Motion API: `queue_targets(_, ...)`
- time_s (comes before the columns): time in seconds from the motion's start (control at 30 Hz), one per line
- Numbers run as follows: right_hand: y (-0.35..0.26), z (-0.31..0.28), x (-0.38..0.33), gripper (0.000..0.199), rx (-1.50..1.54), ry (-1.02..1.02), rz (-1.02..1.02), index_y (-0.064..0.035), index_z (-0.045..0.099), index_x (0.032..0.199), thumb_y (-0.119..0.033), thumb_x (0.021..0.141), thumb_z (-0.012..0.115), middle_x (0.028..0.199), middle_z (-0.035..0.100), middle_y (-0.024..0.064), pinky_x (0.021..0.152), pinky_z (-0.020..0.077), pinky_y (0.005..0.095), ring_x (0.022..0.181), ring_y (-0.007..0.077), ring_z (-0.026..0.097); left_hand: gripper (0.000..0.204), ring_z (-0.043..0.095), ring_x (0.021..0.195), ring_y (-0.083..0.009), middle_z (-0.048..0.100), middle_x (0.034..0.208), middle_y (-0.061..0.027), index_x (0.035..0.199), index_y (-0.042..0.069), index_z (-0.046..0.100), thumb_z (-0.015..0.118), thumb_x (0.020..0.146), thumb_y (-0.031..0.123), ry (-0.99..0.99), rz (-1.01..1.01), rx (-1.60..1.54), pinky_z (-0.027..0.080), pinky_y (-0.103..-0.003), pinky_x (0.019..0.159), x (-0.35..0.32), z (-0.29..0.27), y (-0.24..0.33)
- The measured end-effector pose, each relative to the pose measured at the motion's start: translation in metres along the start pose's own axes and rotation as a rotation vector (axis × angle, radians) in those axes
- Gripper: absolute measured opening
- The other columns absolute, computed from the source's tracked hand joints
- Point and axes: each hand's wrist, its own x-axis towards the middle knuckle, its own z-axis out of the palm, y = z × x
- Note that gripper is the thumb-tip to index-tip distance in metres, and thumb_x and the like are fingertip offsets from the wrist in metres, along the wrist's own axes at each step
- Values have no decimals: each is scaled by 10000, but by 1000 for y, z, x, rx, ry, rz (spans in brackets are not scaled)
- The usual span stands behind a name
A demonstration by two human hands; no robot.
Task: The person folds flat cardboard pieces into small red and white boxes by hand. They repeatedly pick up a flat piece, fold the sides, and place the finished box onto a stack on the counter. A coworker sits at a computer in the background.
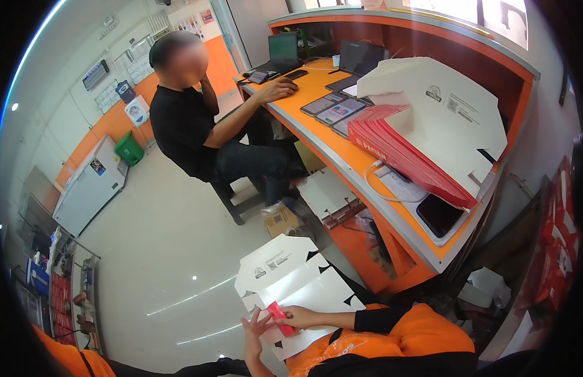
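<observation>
A flat, unfolded white cardboard box blank [291, 283] with dark cut-outs along its edges lies over my lap. Above its lower part, my right hand [296, 318] grips a small bright red folded piece [280, 316], perhaps card; its exact kind is unclear. My left hand [256, 328] is just left of this piece, fingers spread, with the fingertips close to its edge. Whether they touch it I cannot tell. On the desk to the right rests a stack of box blanks [452, 107], white inside and red outside.
The orange desk [304, 119] carries laptops [360, 58], tablets [340, 110] and a black phone [439, 215]. A seated person in black [185, 125] rests a hand on it. A cardboard box [280, 220] stands on the floor below. Red packages [552, 251] line the right side.
</observation>
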Motion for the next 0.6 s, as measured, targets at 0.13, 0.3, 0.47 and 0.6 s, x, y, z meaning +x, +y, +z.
queue_targets(0.13, -3, -4, 2, 375, 210, -49, -62, -26, 558, 1124, -316, 890, 605, 901, 594, 20, 664, 449, 234, 774, 82, 542, 892, 513, 1152, -376, 452, 1311, -273, 1447, 61, 165, 156, 853, 726, -77, 40, -27, 280, -461, 1058, -32, -2, 21)
queue_targets(0.3, -35, -11, -4, 336, 403, 10, -101, -10, 551, 1132, -218, 880, 630, 1030, 594, 26, 812, 471, 253, 926, 80, 553, 965, 311, 1308, -411, 118, 1478, -239, 1465, 164, -15, 680, 807, 286, -207, 407, -126, 286, -496, 1052, -59, 16, 19)
queue_targets(0.47, -72, -21, -14, 274, 481, 238, -183, -26, 558, 1104, -184, 886, 612, 988, 589, 9, 791, 460, 228, 879, 66, 552, 903, 208, 1365, -367, 136, 1494, -178, 1449, 178, -47, 603, 831, 74, 217, 604, -418, 215, -486, 1087, -47, 75, 30)
queue_targets(0.6, -90, -30, -20, 306, 477, 313, -315, -20, 556, 1122, -215, 889, 601, 936, 596, 3, 782, 459, 228, 843, 65, 548, 679, 250, 1355, -333, 191, 1476, -189, 1438, 81, 79, 507, 923, 191, 202, 739, -450, 243, -423, 1080, -37, 96, 29)
